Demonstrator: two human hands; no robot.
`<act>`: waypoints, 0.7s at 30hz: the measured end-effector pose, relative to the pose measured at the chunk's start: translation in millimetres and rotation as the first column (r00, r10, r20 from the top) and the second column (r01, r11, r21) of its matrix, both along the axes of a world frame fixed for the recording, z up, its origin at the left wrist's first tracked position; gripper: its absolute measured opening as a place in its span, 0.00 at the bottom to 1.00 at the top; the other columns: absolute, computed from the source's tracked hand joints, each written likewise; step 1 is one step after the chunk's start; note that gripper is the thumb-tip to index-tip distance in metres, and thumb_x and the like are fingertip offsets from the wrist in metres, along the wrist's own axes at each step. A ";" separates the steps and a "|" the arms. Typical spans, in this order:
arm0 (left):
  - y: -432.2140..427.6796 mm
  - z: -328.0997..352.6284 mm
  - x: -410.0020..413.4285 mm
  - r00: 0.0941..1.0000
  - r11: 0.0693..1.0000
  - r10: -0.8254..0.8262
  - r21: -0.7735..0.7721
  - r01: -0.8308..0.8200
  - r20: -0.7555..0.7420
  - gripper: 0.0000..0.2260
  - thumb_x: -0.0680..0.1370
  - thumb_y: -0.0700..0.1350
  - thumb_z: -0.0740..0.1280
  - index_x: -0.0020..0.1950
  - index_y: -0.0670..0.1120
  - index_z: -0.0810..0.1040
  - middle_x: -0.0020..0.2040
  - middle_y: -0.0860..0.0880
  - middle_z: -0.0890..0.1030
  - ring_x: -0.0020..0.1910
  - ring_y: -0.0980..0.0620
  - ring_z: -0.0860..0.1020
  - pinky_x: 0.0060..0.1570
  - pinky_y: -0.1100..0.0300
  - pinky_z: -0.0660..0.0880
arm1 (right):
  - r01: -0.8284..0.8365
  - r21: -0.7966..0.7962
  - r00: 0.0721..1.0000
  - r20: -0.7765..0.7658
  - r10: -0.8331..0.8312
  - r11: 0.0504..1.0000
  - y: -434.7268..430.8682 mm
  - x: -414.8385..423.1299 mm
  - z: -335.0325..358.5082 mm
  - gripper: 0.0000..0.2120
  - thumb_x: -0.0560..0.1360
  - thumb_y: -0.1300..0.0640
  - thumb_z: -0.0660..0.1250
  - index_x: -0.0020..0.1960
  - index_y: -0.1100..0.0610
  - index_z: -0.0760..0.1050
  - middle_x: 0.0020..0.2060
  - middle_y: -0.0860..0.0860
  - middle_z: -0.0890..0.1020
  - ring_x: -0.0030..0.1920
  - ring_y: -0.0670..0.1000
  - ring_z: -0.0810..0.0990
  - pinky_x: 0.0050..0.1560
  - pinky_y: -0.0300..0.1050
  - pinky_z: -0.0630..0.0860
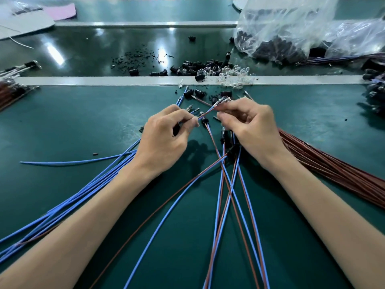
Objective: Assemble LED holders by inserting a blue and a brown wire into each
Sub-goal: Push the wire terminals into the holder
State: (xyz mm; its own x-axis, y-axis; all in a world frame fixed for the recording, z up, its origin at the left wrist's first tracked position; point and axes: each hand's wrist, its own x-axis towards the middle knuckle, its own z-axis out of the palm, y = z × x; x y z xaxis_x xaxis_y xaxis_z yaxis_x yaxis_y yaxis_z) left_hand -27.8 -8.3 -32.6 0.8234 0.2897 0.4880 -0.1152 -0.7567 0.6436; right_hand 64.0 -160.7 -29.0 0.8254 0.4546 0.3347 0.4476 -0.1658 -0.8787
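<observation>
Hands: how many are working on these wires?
2. The left hand is at the centre, pinching thin wires. The right hand is just beside it, pinching them too. No other hand shows in view.

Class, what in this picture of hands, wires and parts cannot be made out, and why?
All in the head view.
What lies in the left hand: its curled fingers cover it.
The tips of the pinched wires: too small, partly behind the right hand.
What the bag holds: plastic and glare blur it.
The length of the brown bundle: cut by the right edge.
</observation>
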 end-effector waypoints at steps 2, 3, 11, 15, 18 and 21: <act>1.1 -1.4 0.0 1.000 1.000 -0.019 0.009 0.019 -0.017 0.06 0.78 0.40 0.67 0.44 0.41 0.82 0.39 0.47 0.77 0.34 0.48 0.73 0.36 0.56 0.70 | -0.022 0.052 0.999 -0.036 0.024 0.998 -0.7 0.2 0.4 0.10 0.72 0.64 0.72 0.48 0.50 0.81 0.44 0.55 0.82 0.41 0.47 0.79 0.49 0.52 0.79; 1.4 -1.7 0.0 1.000 1.000 -0.025 0.009 0.025 -0.018 0.06 0.78 0.40 0.67 0.43 0.41 0.82 0.39 0.48 0.77 0.34 0.47 0.74 0.38 0.53 0.71 | -0.026 0.072 0.998 -0.051 0.030 0.997 -1.1 1.0 0.7 0.10 0.72 0.63 0.73 0.47 0.49 0.81 0.45 0.55 0.83 0.42 0.48 0.79 0.49 0.52 0.79; 2.4 -2.4 0.0 0.999 0.996 -0.050 -0.078 0.049 -0.003 0.07 0.79 0.37 0.65 0.42 0.42 0.79 0.38 0.51 0.77 0.31 0.53 0.77 0.37 0.51 0.75 | -0.023 0.199 0.997 -0.063 0.036 0.980 -1.7 1.1 -0.5 0.06 0.72 0.62 0.72 0.42 0.51 0.81 0.33 0.46 0.80 0.31 0.40 0.77 0.36 0.31 0.73; 2.3 -2.6 0.8 1.000 0.993 -0.015 -0.116 0.018 0.020 0.07 0.80 0.36 0.62 0.43 0.41 0.77 0.37 0.53 0.78 0.30 0.54 0.78 0.35 0.58 0.76 | -0.009 0.152 1.000 -0.028 0.014 0.988 -0.9 -0.2 -0.3 0.04 0.72 0.61 0.72 0.42 0.53 0.81 0.33 0.45 0.79 0.30 0.40 0.77 0.37 0.33 0.73; 1.9 -1.9 0.2 1.000 0.995 0.006 -0.102 -0.003 0.024 0.06 0.80 0.38 0.62 0.44 0.41 0.76 0.35 0.54 0.78 0.30 0.56 0.78 0.32 0.71 0.69 | 0.013 0.121 1.000 0.009 -0.015 0.993 -0.1 -1.8 0.1 0.05 0.73 0.61 0.72 0.41 0.52 0.80 0.34 0.48 0.78 0.30 0.41 0.77 0.38 0.38 0.74; 0.4 -0.3 -1.3 1.000 0.997 -0.006 -0.075 0.008 0.025 0.04 0.78 0.42 0.64 0.45 0.43 0.77 0.34 0.54 0.78 0.30 0.56 0.77 0.33 0.68 0.70 | 0.037 0.091 0.997 0.065 -0.043 0.995 0.6 -3.6 -0.8 0.02 0.73 0.60 0.72 0.43 0.55 0.82 0.36 0.49 0.78 0.35 0.49 0.79 0.42 0.50 0.77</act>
State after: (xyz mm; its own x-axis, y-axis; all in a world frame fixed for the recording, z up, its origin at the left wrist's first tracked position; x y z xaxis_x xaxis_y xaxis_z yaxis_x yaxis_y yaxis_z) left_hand -29.1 -7.9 -32.9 0.8135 0.3205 0.4853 -0.1366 -0.7058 0.6951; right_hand 60.4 -160.1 -29.8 0.8168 0.3871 0.4279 0.5006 -0.1066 -0.8591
